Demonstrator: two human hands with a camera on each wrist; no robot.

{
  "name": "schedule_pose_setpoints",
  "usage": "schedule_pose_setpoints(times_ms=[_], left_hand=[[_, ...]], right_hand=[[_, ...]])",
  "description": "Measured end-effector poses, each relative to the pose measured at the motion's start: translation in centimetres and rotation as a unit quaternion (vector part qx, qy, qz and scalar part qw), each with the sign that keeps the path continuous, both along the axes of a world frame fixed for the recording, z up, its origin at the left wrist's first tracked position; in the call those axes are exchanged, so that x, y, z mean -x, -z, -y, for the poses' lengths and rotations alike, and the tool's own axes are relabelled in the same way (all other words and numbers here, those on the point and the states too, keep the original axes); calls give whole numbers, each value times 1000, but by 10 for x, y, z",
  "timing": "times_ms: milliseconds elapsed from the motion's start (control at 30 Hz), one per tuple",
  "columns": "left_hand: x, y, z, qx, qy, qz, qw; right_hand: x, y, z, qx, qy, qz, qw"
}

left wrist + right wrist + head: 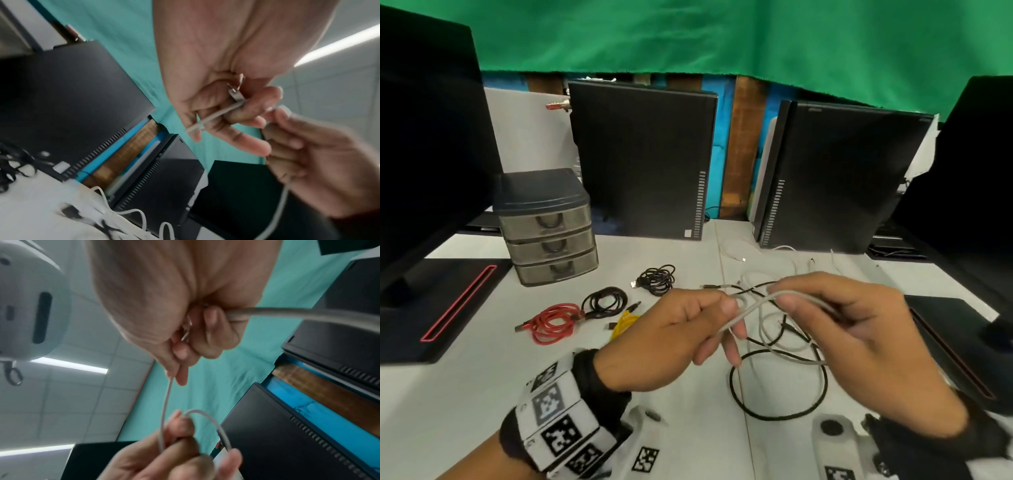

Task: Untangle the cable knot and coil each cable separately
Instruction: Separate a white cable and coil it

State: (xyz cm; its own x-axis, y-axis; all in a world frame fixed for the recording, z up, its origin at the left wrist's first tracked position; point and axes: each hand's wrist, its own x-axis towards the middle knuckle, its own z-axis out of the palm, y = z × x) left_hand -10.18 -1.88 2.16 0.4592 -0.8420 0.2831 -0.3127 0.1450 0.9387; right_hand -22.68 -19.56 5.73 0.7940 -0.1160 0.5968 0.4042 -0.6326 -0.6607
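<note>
Both hands (674,329) (859,329) around grey cable (748,310)

Drawer unit (546,228) — monitors (643,157) behind

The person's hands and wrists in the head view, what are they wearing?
Both hands are bare, no gloves. The left hand has a black fabric cuff at the wrist, wrapped by a white band of blocks printed with black-and-white square fiducial markers. The right hand has a black cuff too, beside a white plastic unit with a dark round button and more square markers.
</note>
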Motion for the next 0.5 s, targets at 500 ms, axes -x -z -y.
schedule_pose_setpoints(times_ms=[500], left_hand=[[3,-26,-17,176,-147,5,973]], right_hand=[[-15,33,-38,121,-79,-155,977]])
